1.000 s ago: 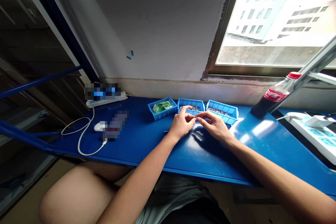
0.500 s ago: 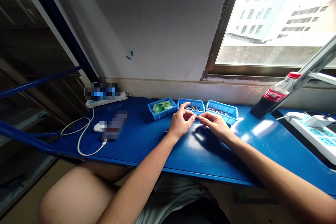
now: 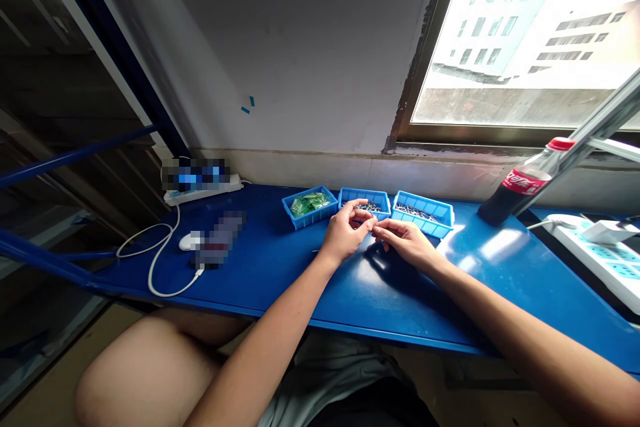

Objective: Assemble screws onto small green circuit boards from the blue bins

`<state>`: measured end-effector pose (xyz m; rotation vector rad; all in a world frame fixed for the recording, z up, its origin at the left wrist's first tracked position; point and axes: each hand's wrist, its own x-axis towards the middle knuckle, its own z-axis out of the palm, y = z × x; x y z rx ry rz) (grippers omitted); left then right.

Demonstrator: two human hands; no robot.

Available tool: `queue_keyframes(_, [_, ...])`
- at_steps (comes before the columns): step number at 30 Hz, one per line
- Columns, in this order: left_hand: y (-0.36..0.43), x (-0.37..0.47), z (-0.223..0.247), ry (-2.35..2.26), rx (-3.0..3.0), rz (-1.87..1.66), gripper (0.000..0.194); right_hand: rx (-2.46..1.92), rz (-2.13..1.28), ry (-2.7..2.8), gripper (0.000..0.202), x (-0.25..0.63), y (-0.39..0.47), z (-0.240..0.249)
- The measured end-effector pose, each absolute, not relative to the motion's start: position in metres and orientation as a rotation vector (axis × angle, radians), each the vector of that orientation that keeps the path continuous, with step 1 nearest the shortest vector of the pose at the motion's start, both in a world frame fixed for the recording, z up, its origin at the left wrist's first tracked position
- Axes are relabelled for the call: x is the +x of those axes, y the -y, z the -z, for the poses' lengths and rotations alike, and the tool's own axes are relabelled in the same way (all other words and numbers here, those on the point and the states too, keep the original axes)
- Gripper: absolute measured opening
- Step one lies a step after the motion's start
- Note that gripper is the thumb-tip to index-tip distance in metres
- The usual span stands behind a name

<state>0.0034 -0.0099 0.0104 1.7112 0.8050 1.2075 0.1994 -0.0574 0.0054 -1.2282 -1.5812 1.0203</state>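
My left hand (image 3: 345,232) and my right hand (image 3: 404,240) meet at their fingertips above the blue table (image 3: 350,300). Each is closed in a pinch, and whatever lies between the fingers is too small to make out. Just behind them stands a blue tray (image 3: 364,194) of small dark and silvery parts, partly hidden by my left hand. To its right, another blue tray (image 3: 425,225) holds small metallic pieces. A third blue tray (image 3: 306,218), on the left, has green items in clear wrapping.
A cola bottle (image 3: 520,183) leans by a metal bar at the right, near a white power strip (image 3: 600,253). On the left lie a blurred device (image 3: 220,240), a white mouse-like object (image 3: 188,242), a cable and another power strip (image 3: 205,191).
My right hand has shifted slightly left, its fingertips now closer against those of my left hand. The trays and the other objects have stayed in place.
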Motion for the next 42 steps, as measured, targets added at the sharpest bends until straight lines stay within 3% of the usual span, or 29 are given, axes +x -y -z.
queue_keyframes(6, [0.005,0.004,-0.002,-0.786,1.688,-1.073,0.019,-1.122,-1.110,1.503,0.045,0.199,0.056,-0.002])
queue_keyframes(17, [0.003,0.009,-0.001,-0.637,1.320,-1.038,0.029,-1.006,-1.224,1.521,0.037,0.202,0.057,0.002])
queue_keyframes(30, [0.004,0.007,-0.008,-0.797,1.301,-1.083,0.031,-1.119,-1.175,1.481,0.039,0.204,0.053,0.004])
queue_keyframes(34, [0.002,0.004,-0.007,-0.919,1.447,-1.156,0.020,-1.246,-1.007,1.461,0.040,0.206,0.052,0.006])
queue_keyframes(37, [0.002,0.002,-0.005,-1.020,1.782,-1.211,0.005,-1.310,-0.683,1.602,0.031,0.208,0.051,0.010])
queue_keyframes(42, [0.006,0.003,0.001,-0.998,2.147,-1.182,0.018,-1.324,-0.226,1.986,0.032,0.211,0.047,0.020])
